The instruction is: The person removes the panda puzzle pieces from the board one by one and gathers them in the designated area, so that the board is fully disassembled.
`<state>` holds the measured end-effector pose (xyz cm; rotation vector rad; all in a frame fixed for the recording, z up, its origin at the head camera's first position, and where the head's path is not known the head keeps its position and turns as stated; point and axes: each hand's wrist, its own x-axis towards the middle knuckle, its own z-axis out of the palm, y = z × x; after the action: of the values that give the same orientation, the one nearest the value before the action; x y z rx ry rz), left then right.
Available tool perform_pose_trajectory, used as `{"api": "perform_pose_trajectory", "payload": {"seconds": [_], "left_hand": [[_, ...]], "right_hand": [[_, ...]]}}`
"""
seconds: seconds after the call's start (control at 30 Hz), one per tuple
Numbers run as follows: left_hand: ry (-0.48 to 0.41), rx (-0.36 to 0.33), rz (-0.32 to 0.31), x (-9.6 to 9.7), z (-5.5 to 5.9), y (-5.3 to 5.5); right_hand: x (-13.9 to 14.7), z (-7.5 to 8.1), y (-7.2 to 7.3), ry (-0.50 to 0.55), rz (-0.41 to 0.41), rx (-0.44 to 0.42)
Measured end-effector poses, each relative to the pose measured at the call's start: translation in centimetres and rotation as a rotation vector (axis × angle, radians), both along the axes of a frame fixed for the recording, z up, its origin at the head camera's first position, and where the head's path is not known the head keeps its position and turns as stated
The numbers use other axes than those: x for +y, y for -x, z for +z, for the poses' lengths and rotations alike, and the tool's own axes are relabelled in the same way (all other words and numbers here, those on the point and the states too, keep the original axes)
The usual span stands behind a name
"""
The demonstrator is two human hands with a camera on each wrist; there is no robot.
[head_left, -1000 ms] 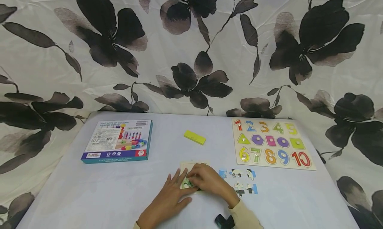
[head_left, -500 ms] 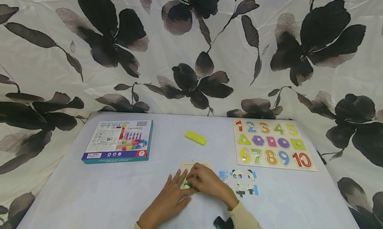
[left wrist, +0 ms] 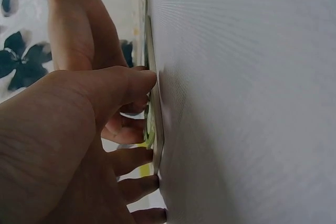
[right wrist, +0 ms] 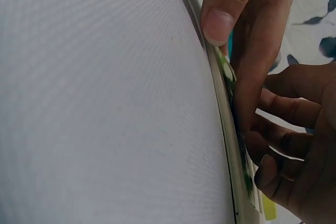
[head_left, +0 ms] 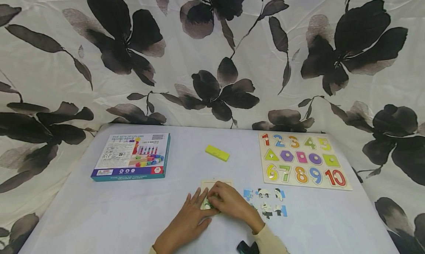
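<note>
A small pale puzzle board [head_left: 204, 183] with a green picture lies flat on the white table, mostly covered by the hands. My left hand [head_left: 187, 219] rests on its left side with fingers spread. In the left wrist view, the left thumb [left wrist: 140, 81] sits at the board's edge. Over the board my right hand [head_left: 230, 202] has curled fingers, their tips bunched on a puzzle piece in the green picture; the fingers hide most of that piece. In the right wrist view, the right fingertips [right wrist: 257, 148] are right against the picture surface. Several loose panda puzzle pieces [head_left: 263, 193] lie beside the right hand.
A yellow-green block [head_left: 217, 153] lies beyond the board. At back left is a flat beaded-boxes game box [head_left: 114, 154]. A number and shape board [head_left: 308, 184] lies at back right. Something black [head_left: 247, 247] sits by the right sleeve. Floral fabric [head_left: 212, 91] hangs behind.
Both hands stay at the board, with only tiny shifts of the right fingers. The whole view has drifted by a few pixels.
</note>
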<state>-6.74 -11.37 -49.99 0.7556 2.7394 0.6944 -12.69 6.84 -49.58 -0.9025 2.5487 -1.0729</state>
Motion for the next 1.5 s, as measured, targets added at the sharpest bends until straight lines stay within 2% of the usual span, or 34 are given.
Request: {"api": "perform_pose_trajectory", "payload": {"seconds": [0.27, 0.6, 0.9, 1.33, 1.5], "left_hand": [[-0.006, 0.01, 0.001, 0.0, -0.1, 0.0], [0.001, 0.005, -0.001, -0.1, -0.2, 0.1], [-0.012, 0.037, 0.009, 0.1, -0.3, -0.1], [-0.019, 0.057, 0.006, 0.2, -0.5, 0.0], [0.009, 0.01, 0.026, 0.1, -0.5, 0.1]], "right_hand": [[-0.1, 0.0, 0.1, 0.053, 0.003, -0.07], [-0.4, -0.1, 0.0, 0.109, 0.022, -0.078], [-0.3, -0.3, 0.0, 0.119, 0.017, -0.103], [0.7, 0.2, 0.3, 0.142, -0.043, -0.104], [2.0, 0.6, 0.5, 0.147, -0.08, -0.109]]}}
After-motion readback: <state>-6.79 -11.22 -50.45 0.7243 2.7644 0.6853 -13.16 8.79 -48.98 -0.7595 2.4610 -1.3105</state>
